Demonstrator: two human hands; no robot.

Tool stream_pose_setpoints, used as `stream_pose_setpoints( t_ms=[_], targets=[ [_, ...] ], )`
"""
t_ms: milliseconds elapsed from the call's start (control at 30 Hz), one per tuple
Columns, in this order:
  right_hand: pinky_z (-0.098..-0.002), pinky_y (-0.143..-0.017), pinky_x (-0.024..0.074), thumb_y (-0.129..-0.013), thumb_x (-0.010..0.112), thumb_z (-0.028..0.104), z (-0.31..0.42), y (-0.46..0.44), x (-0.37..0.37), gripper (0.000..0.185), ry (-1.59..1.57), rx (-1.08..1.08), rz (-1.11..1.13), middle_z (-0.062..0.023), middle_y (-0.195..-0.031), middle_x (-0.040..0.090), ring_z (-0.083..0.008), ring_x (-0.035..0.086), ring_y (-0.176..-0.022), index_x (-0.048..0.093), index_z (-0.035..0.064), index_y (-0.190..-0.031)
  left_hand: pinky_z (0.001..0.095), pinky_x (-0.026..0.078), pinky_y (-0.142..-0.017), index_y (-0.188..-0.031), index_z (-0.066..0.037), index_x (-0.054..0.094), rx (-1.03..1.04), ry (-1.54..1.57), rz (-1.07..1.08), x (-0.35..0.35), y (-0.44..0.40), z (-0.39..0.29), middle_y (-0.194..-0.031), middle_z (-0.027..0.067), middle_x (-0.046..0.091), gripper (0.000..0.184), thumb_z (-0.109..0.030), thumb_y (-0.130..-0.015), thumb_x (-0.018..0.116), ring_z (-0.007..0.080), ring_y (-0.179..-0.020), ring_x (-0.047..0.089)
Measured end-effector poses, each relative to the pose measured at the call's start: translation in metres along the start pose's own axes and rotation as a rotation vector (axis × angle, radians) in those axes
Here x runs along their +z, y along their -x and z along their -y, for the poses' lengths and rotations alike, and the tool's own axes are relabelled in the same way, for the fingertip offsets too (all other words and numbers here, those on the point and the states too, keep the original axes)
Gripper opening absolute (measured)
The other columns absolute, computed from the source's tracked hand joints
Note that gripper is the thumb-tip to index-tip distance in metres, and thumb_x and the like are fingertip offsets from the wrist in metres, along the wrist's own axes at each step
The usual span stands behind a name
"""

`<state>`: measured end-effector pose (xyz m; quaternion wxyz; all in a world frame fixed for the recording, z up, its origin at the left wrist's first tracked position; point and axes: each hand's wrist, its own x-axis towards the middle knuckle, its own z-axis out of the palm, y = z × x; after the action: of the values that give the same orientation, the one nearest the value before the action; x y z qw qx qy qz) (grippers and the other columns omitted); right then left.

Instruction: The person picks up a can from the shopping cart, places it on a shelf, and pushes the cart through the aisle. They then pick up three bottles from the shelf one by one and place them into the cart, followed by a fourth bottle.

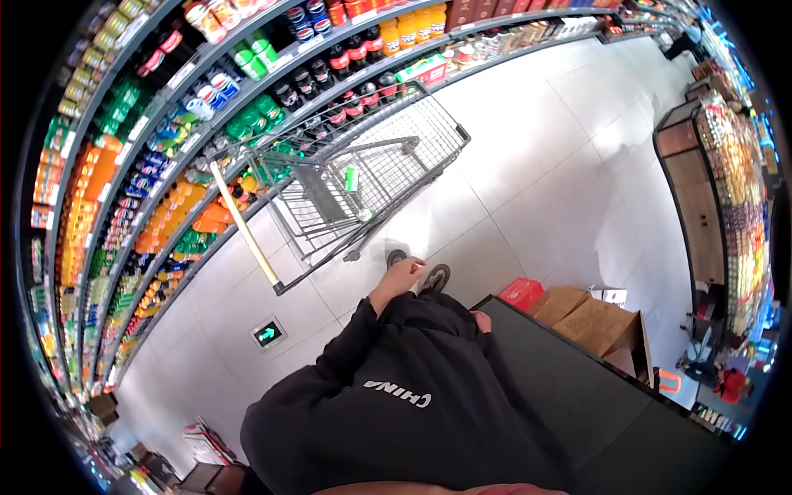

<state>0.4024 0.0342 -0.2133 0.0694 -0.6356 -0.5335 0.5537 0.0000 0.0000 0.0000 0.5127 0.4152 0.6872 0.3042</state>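
Shopping cart [320, 192] on floor [528, 186] alongside drink shelves [285, 61], ahead and left of left grip [402, 279] — slanted lengthwise from pale handle [246, 227] at near left to nose at far right. Nearer left grip than right grip [483, 321], apart from both. Left: curled, can't tell if holding anything. Right: beside counter [561, 388], partly hidden — can't tell.

Thin metal wire on the cart [322, 194], and across its back end that pale-yellow handle [245, 227], smooth, plastic by its look! Glossy tiles on the floor [536, 181], throwing back white glare. Matt black cloth for the top [388, 363], soft and creased, and the surface [569, 388] beside it smooth and dull. Papery brown cardboard on the box [598, 326], shiny plastic on the orange bottles [417, 26], wood-look panels on the stand [700, 206].
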Motion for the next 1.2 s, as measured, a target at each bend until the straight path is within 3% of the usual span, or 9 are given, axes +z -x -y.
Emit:
stream_pose_setpoints(
  t_ms=[167, 200, 333, 467, 667, 700, 833, 1067, 1200],
  targets=[
    [-0.0284, -0.076, 0.053, -0.091, 0.05, 0.011, 0.051, -0.004, 0.023, 0.03, 0.021, 0.054, 0.028, -0.0075, -0.088, 0.075, -0.0154, 0.068, -0.081, 0.077, 0.002, -0.1, 0.0367, 0.053, -0.081, -0.115, -0.006, 0.068, -0.002, 0.117, 0.037, 0.004, -0.031, 0.132, -0.098, 0.0151, 0.072, 0.034, -0.031, -0.094, 0.061, 0.0272, -0.092, 0.069],
    [-0.0282, -0.076, 0.0529, -0.091, 0.05, 0.011, 0.06, -0.001, 0.03, 0.03, 0.043, 0.067, 0.04, -0.0075, -0.088, 0.075, -0.0152, 0.068, -0.081, 0.077, 0.002, -0.1, 0.0366, 0.053, -0.079, -0.106, -0.004, 0.071, 0.049, 0.151, -0.075, 0.002, -0.023, 0.141, -0.09, 0.0139, 0.073, 0.031, -0.031, -0.094, 0.061, 0.0266, -0.087, 0.07],
    [-0.0289, -0.077, 0.053, -0.091, 0.05, 0.012, 0.06, -0.006, 0.043, 0.031, 0.088, 0.075, 0.059, -0.0073, -0.089, 0.075, -0.016, 0.068, -0.082, 0.078, 0.0028, -0.101, 0.035, 0.054, -0.072, -0.087, -0.001, 0.073, -0.2, 0.366, -0.257, 0.023, -0.01, 0.242, -0.072, 0.0109, 0.071, 0.029, -0.025, -0.092, 0.056, 0.0249, -0.074, 0.07],
    [-0.0321, -0.078, 0.0537, -0.092, 0.049, 0.017, 0.065, -0.004, 0.034, 0.033, 0.189, -0.005, 0.043, -0.0079, -0.09, 0.075, -0.0198, 0.07, -0.083, 0.078, 0.006, -0.103, 0.0344, 0.056, -0.065, -0.102, -0.005, 0.076, -0.545, 0.385, -0.368, 0.022, 0.029, 0.314, -0.081, 0.0113, 0.075, 0.032, -0.027, -0.09, 0.057, 0.022, -0.067, 0.071],
    [-0.0361, -0.079, 0.0543, -0.092, 0.046, 0.023, 0.074, -0.05, 0.034, 0.037, 0.515, -0.167, 0.216, -0.0106, -0.087, 0.074, -0.0234, 0.07, -0.085, 0.078, 0.0099, -0.106, 0.0331, 0.056, -0.067, -0.113, -0.005, 0.072, -0.533, 0.445, -0.47, -0.022, 0.06, 0.334, -0.085, 0.0122, 0.074, 0.034, -0.029, -0.096, 0.055, 0.0188, -0.073, 0.069],
    [-0.036, -0.079, 0.0542, -0.092, 0.046, 0.023, 0.08, -0.055, 0.035, 0.036, 0.467, -0.13, 0.241, -0.0111, -0.087, 0.074, -0.0231, 0.07, -0.085, 0.077, 0.01, -0.107, 0.0311, 0.051, -0.062, -0.121, -0.011, 0.067, -0.592, 0.466, -0.411, -0.033, 0.064, 0.33, -0.094, 0.0068, 0.073, 0.034, -0.029, -0.097, 0.052, 0.015, -0.077, 0.067],
    [-0.0349, -0.074, 0.054, -0.093, 0.046, 0.023, 0.125, -0.06, 0.036, 0.038, 0.335, -0.024, 0.331, -0.0126, -0.088, 0.073, -0.0216, 0.068, -0.081, 0.073, 0.0084, -0.116, 0.031, 0.051, -0.062, -0.122, -0.011, 0.067, -0.564, 0.56, -0.591, -0.03, 0.073, 0.342, -0.093, 0.0079, 0.073, 0.032, -0.029, -0.1, 0.052, 0.0151, -0.076, 0.067],
    [-0.0351, -0.055, 0.0523, -0.095, 0.042, 0.019, 0.139, -0.07, 0.031, 0.037, 0.165, 0.11, 0.446, -0.015, -0.086, 0.072, -0.0225, 0.066, -0.064, 0.067, 0.0048, -0.117, 0.0307, 0.054, -0.063, -0.115, -0.004, 0.068, -0.474, 0.685, -0.644, 0.069, 0.052, 0.314, -0.083, 0.0097, 0.072, 0.029, -0.022, -0.1, 0.05, 0.016, -0.071, 0.066],
    [-0.0348, -0.05, 0.0494, -0.096, 0.041, 0.02, 0.105, -0.081, 0.03, 0.037, 0.166, 0.177, 0.498, -0.014, -0.083, 0.071, -0.0217, 0.063, -0.057, 0.066, 0.0045, -0.118, 0.0341, 0.055, -0.079, -0.108, -0.009, 0.072, -0.451, 0.273, -0.551, 0.128, 0.053, 0.256, -0.086, 0.0072, 0.073, 0.024, -0.022, -0.094, 0.059, 0.0208, -0.083, 0.07]
  ],
)
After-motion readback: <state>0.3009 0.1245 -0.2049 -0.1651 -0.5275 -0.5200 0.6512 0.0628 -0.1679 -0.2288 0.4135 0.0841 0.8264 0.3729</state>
